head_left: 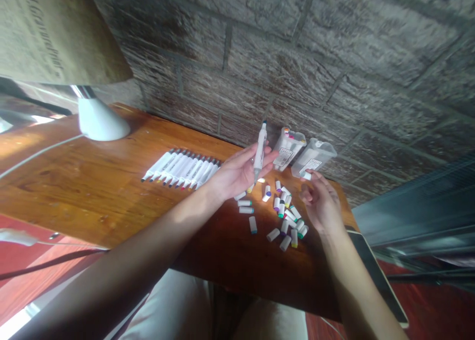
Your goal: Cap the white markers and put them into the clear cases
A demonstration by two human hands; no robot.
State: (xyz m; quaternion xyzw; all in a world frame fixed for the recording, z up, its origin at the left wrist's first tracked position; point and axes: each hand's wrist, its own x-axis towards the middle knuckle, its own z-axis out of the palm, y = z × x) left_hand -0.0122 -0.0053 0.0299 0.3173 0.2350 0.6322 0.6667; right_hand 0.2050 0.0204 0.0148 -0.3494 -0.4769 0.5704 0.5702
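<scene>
My left hand [239, 170] is raised over the table with its fingers closed on a white marker [261, 149]. The marker stands nearly upright, dark at its upper end and with a grey lower tip. Between the fingertips of my right hand [323, 201] is a small white marker cap [306, 175], just in front of the right-hand plastic case. Beneath and between the hands lie several loose marker caps [281, 209], white with coloured ends. To the left, a row of white markers [185, 169] lies side by side.
Against the brick wall stand two clear plastic cases, the left case [295, 144] with colourful items in it and the right case [319, 154]. A lamp [102, 120] stands at the back left with its cord trailing. A tablet-like device [374, 275] rests at the right edge.
</scene>
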